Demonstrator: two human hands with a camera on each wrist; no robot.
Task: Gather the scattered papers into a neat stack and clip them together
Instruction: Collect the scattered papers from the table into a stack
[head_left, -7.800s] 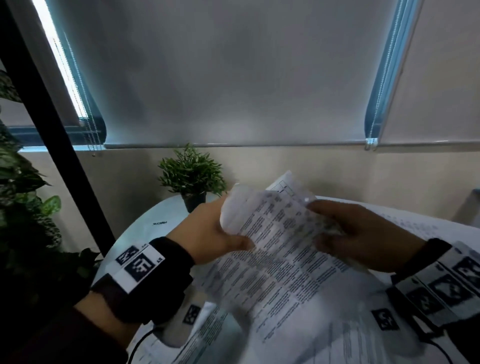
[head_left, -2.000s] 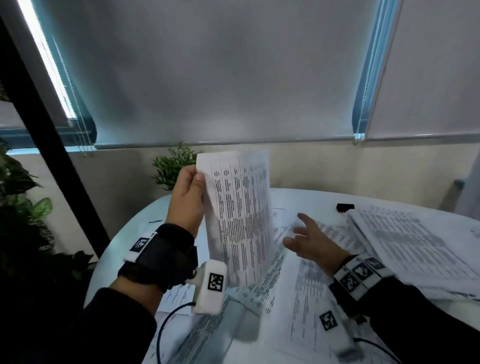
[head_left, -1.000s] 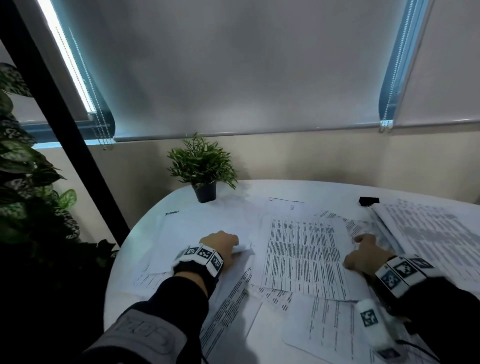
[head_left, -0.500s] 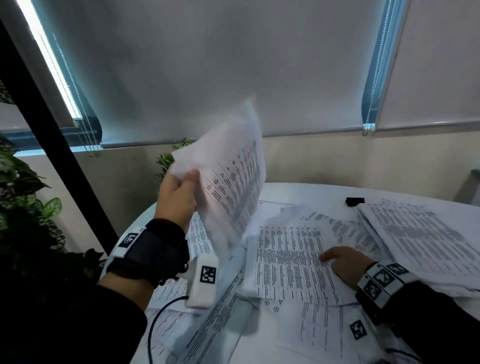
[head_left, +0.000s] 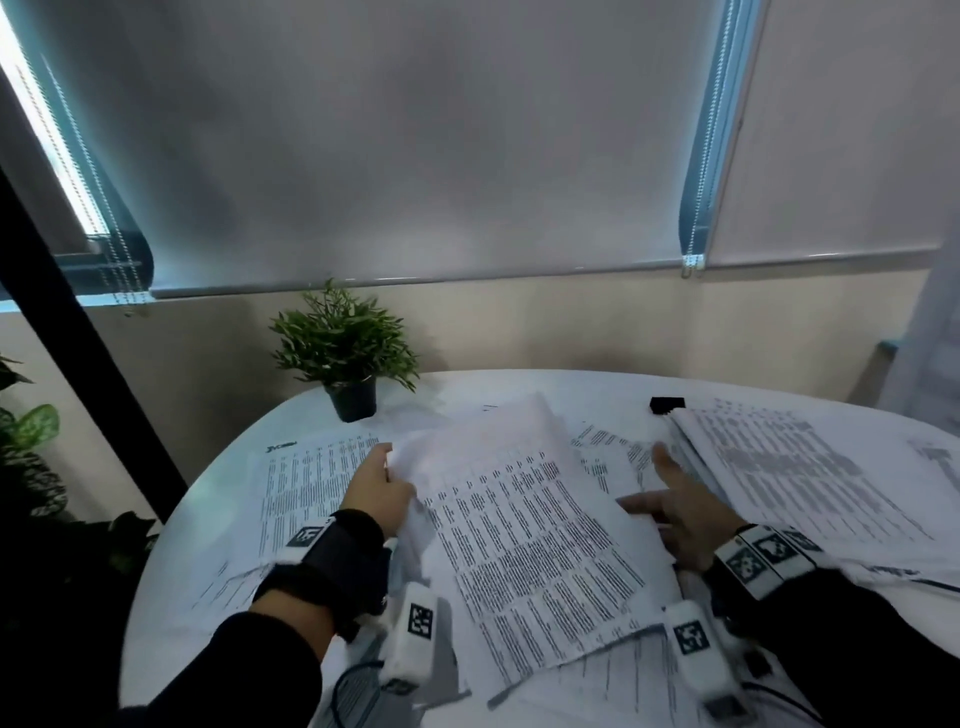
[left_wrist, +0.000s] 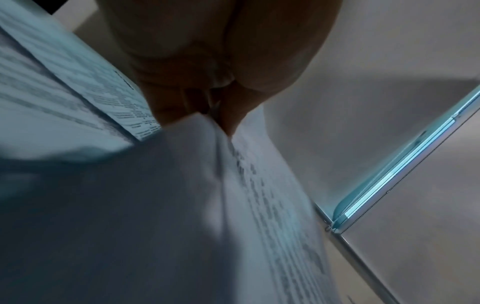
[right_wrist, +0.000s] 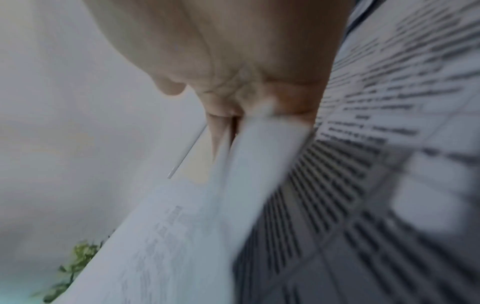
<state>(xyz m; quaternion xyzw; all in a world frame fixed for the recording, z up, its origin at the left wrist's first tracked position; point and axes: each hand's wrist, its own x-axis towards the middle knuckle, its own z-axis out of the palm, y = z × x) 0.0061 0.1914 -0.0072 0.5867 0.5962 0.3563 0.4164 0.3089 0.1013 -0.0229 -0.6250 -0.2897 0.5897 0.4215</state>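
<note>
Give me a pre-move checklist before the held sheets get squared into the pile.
1. Left hand grips the held sheets at their left edge: ok.
2. Right hand has a hold on those sheets: cannot tell; its fingers look spread.
3. Sheet edges aligned: not ok, they fan out.
4. Loose papers all gathered: not ok, some lie on the table.
5. Black clip within reach by the right-hand stack: ok.
</note>
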